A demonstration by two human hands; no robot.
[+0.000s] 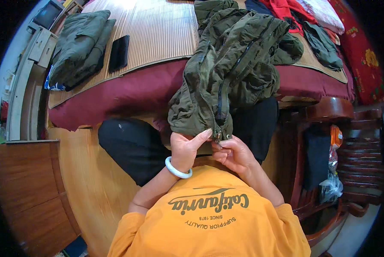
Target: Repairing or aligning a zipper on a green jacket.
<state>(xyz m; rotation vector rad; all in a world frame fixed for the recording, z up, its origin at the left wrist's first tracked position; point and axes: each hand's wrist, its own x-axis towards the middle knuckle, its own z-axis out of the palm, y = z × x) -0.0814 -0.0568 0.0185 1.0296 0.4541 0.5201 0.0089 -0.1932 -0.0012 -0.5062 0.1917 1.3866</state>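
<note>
An olive-green jacket (239, 55) lies crumpled over the bed's edge, its lower end hanging toward my lap. The two toothed sides of its front zipper (217, 109) run down and meet near the hem. My left hand (187, 147), with a pale bangle at the wrist, is closed on the hem just left of the zipper's bottom end, thumb on top. My right hand (235, 155) pinches the bottom corner of the zipper on the other side. Both hands almost touch. Fingers under the fabric are hidden.
A mat (153, 25) covers the bed above a maroon sheet (127, 96). Folded green clothes (78, 45) and a black phone (119, 53) lie at left. Red clothing (282, 13) is piled at far right. A dark wooden chair (359, 158) stands right; a brown cabinet (29, 188) left.
</note>
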